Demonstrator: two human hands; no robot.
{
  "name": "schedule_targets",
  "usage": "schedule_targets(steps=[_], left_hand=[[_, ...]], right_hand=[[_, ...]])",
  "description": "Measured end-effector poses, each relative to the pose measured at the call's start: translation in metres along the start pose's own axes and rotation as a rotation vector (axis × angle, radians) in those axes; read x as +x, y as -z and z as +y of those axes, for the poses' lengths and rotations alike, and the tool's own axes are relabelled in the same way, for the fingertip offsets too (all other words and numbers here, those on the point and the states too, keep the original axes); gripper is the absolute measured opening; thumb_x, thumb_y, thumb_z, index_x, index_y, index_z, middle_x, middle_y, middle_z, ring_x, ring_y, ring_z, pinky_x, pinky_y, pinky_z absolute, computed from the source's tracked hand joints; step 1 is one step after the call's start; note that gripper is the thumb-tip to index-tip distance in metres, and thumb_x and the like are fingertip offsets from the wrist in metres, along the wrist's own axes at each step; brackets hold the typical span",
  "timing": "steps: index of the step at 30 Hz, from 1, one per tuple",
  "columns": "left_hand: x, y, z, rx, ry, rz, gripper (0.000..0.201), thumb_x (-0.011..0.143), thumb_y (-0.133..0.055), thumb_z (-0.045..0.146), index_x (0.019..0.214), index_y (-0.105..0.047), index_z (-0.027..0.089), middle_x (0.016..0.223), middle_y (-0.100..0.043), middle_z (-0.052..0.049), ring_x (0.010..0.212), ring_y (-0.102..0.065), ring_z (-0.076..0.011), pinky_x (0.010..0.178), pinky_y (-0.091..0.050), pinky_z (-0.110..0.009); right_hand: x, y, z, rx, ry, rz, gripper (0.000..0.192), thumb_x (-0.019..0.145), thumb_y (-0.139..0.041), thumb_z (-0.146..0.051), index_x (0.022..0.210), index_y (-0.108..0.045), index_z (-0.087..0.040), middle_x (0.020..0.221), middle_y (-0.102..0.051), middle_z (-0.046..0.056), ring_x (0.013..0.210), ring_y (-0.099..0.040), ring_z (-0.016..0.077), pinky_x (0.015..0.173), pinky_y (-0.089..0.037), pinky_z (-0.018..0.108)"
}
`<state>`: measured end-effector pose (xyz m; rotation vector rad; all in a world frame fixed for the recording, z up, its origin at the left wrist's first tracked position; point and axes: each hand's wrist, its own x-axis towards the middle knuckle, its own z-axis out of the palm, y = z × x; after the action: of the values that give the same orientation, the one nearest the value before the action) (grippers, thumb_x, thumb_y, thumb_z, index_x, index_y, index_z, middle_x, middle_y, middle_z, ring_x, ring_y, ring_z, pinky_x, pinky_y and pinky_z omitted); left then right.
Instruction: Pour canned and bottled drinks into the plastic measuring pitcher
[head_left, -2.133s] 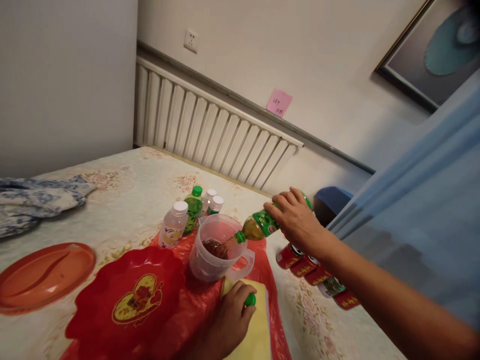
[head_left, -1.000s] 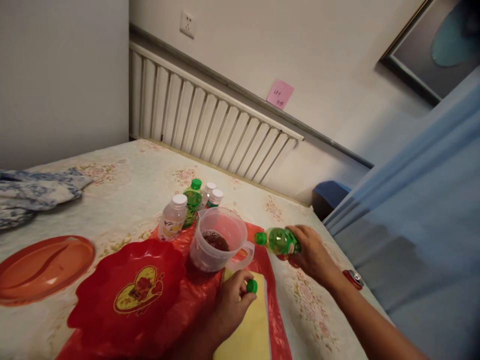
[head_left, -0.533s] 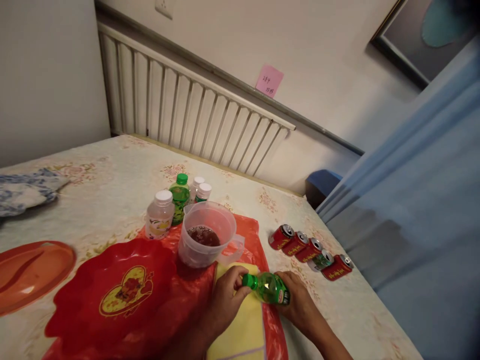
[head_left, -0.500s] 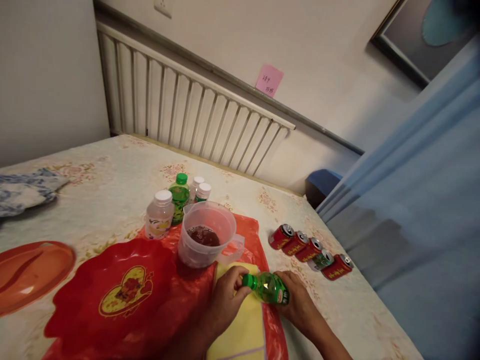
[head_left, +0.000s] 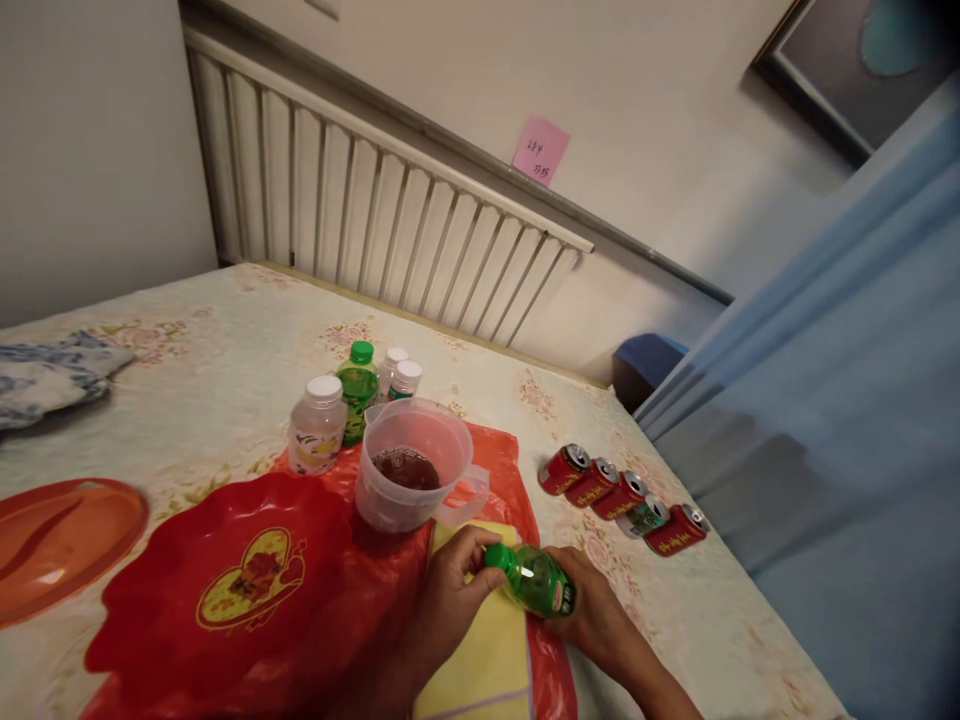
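small green bottle [head_left: 538, 580] lies nearly on its side in my hands, long axis running left-right w/ a slight tilt, neck end up and to the left, base down to the right. its green cap [head_left: 496, 556] points left toward my left hand [head_left: 450, 590]. bottle looks clear green, label band near the base end; can't tell how much liquid is in it. it sits low over the yellow cloth [head_left: 480, 650], just in front of the plastic jug [head_left: 409, 478], which has dark liquid at the bottom. my right hand [head_left: 592, 610] comes in from lower right, forearm angled up-left, fingers wrapped under and round the base half of the bottle, closed on it. left hand comes up from bottom centre, wrist bent, thumb and fingertips pinched narrow on the cap, rest of the fingers curled. behind the jug, 4 upright bottles: a white-capped bottle [head_left: 317, 438], a green-capped bottle [head_left: 358, 388] and two small white-capped ones [head_left: 400, 376] close together. red heart dish [head_left: 217, 585] left of my hands on a red plastic sheet [head_left: 495, 460], orange tray [head_left: 52, 540] further left. row of cans [head_left: 622, 498] on their sides to the right, touching one another, well apart from the bottle. all on a floral tablecloth [head_left: 225, 340].
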<state>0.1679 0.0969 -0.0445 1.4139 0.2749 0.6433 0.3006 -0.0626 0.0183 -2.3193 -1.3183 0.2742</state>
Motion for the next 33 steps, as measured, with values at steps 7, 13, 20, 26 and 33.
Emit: schedule_targets(steps=[7, 13, 20, 26, 33], left_hand=[[-0.001, -0.001, 0.01, 0.06, -0.071, 0.021, 0.029, 0.075, -0.062, 0.017, 0.103, -0.064, 0.021, 0.089, -0.063, -0.001, 0.078, -0.058, -0.0156, 0.073, -0.046, -0.027], [-0.003, 0.002, 0.017, 0.043, -0.096, 0.001, 0.041, 0.078, -0.061, 0.02, 0.119, -0.058, 0.025, 0.111, -0.064, -0.004, 0.087, -0.06, -0.0172, 0.082, -0.048, -0.031], [-0.005, 0.007, 0.027, 0.12, -0.062, 0.008, 0.033, 0.084, -0.053, 0.029, 0.115, -0.058, 0.022, 0.103, -0.066, -0.005, 0.074, -0.058, -0.0146, 0.074, -0.048, -0.03], [-0.006, 0.005, 0.03, 0.195, 0.092, -0.057, 0.027, 0.077, -0.054, 0.022, 0.102, -0.063, 0.019, 0.09, -0.066, -0.005, 0.078, -0.059, -0.0172, 0.072, -0.047, -0.028], [-0.004, 0.005, 0.008, 0.29, 0.16, -0.111, 0.032, 0.072, -0.058, 0.01, 0.101, -0.063, 0.02, 0.092, -0.067, -0.002, 0.079, -0.059, -0.0158, 0.072, -0.048, -0.027]], right_hand=[[-0.002, -0.002, 0.005, 0.061, -0.003, 0.0, 0.051, 0.057, -0.067, -0.012, 0.107, -0.064, -0.021, 0.096, -0.067, 0.005, 0.089, -0.06, 0.024, 0.08, -0.046, 0.033], [-0.002, 0.003, -0.008, 0.091, -0.012, 0.01, 0.049, 0.056, -0.067, -0.012, 0.104, -0.065, -0.021, 0.095, -0.068, 0.005, 0.087, -0.06, 0.0239, 0.079, -0.046, 0.033], [0.008, 0.018, -0.009, 0.258, -0.045, 0.046, 0.06, 0.057, -0.067, -0.011, 0.116, -0.062, -0.02, 0.109, -0.067, 0.005, 0.099, -0.06, 0.0265, 0.087, -0.046, 0.036], [0.069, 0.023, -0.001, 0.507, -0.079, 0.097, 0.046, 0.056, -0.078, -0.031, 0.097, -0.064, -0.016, 0.091, -0.07, 0.004, 0.084, -0.063, 0.0269, 0.075, -0.05, 0.037], [0.179, -0.008, -0.025, 0.775, 0.041, 0.092, 0.048, 0.055, -0.082, -0.034, 0.095, -0.063, -0.016, 0.089, -0.071, 0.005, 0.081, -0.064, 0.024, 0.074, -0.052, 0.036]])
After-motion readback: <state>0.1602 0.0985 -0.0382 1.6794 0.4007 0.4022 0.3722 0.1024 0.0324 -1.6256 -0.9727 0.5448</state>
